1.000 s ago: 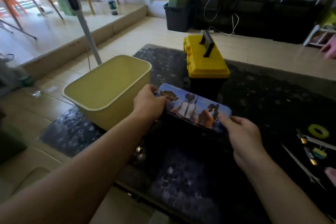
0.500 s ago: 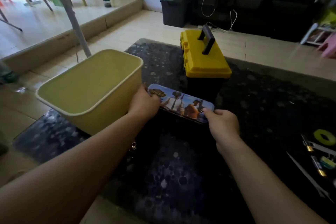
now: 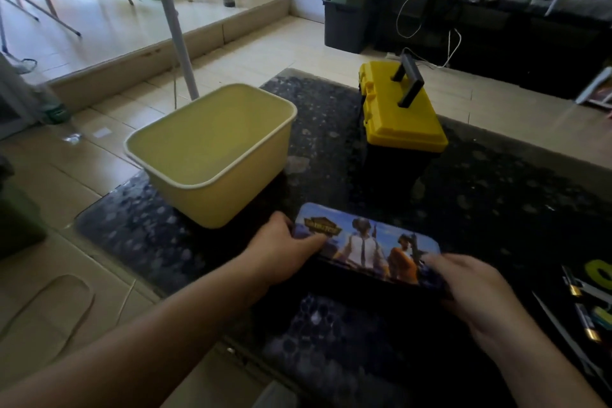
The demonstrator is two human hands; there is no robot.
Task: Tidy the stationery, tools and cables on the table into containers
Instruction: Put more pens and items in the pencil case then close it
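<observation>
Printed pencil tin (image 3: pixel 367 247) over the dark bench (image 3: pixel 496 209), gripped at its left end by the left hand (image 3: pixel 281 252) and at its right end by the right hand (image 3: pixel 473 288), fingers curled over both ends, nearer than the yellow tub (image 3: pixel 212 156) and the toolbox (image 3: pixel 400 122).

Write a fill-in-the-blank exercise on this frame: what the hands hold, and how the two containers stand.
1. The left hand and the right hand grip opposite ends of the printed ____.
2. The pale yellow tub, left of the toolbox, contains ____.
3. The yellow lid of the toolbox is ____.
Missing words: pencil case; nothing; shut.
</observation>
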